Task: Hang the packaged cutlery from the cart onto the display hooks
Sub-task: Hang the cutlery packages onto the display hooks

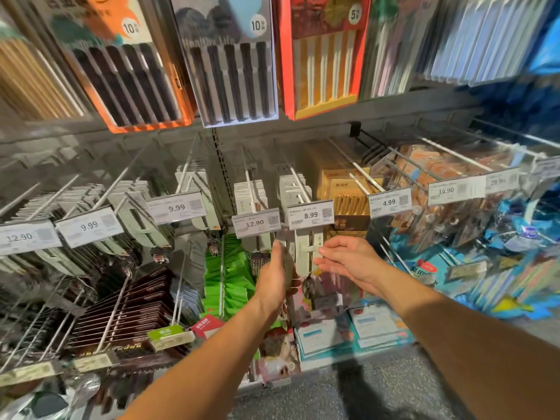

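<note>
A packaged cutlery card [306, 253] is held between the hands beneath the 8.99 tag [310, 214]: the left hand [274, 277] grips its edge, the right hand [348, 259] touches it with relaxed, open fingers. If the hook [295, 183] is missed, the card may be dropped.

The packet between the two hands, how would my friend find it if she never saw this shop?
Look at the middle row of display hooks, under the big chopstick boxes. Find the price tag reading 8.99. The pale grey packet hangs right below it, with the left hand and right hand on either side; the neighbouring tags read 12.90 and 4.99.
</note>
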Tool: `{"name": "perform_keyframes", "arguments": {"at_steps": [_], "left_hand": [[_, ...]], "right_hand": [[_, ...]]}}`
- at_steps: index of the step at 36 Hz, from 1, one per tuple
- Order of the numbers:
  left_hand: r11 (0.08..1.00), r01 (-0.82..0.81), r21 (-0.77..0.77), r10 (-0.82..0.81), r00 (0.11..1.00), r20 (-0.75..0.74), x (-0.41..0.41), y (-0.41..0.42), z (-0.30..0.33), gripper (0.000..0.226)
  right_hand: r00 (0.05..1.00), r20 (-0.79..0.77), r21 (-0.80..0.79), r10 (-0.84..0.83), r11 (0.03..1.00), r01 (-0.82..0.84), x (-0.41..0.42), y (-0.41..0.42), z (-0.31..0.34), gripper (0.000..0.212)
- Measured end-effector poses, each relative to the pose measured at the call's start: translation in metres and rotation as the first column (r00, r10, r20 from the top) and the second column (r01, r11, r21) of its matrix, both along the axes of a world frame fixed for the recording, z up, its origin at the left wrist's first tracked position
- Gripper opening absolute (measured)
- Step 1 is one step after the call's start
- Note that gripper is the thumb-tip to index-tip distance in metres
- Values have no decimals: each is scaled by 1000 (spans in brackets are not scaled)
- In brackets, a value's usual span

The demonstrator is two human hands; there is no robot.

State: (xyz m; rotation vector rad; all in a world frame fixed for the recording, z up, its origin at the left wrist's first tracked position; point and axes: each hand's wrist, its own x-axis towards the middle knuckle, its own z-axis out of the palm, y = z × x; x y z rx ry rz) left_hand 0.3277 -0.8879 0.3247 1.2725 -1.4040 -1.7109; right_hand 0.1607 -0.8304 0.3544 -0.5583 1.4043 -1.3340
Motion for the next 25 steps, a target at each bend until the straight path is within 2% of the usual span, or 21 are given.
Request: {"name": "perform_keyframes", "arguments": {"at_steps": [4, 9, 14, 19, 25], "left_hand": [[1000, -29, -1, 29, 1000, 2, 3, 1, 4, 76], [999, -28, -16, 28, 999, 15, 5, 3, 9, 73], [1000, -17, -17, 17, 1000, 16, 4, 4, 15, 73], [1000, -28, -9, 28, 1000, 7, 0, 3, 18, 76], [999, -42, -1, 42, 999, 13, -6, 1, 22, 70]], "right_hand": [[999, -29, -17, -16, 1000, 15, 0, -6, 5, 24], [997, -68, -40, -33, 999, 30, 1, -11, 10, 20], [997, -75, -40, -17, 999, 14, -3, -15, 10, 39], [997, -68, -36, -25, 999, 23, -8, -14, 7, 34], [990, -144, 9, -14, 1000, 15, -10, -21, 5, 29]]}}
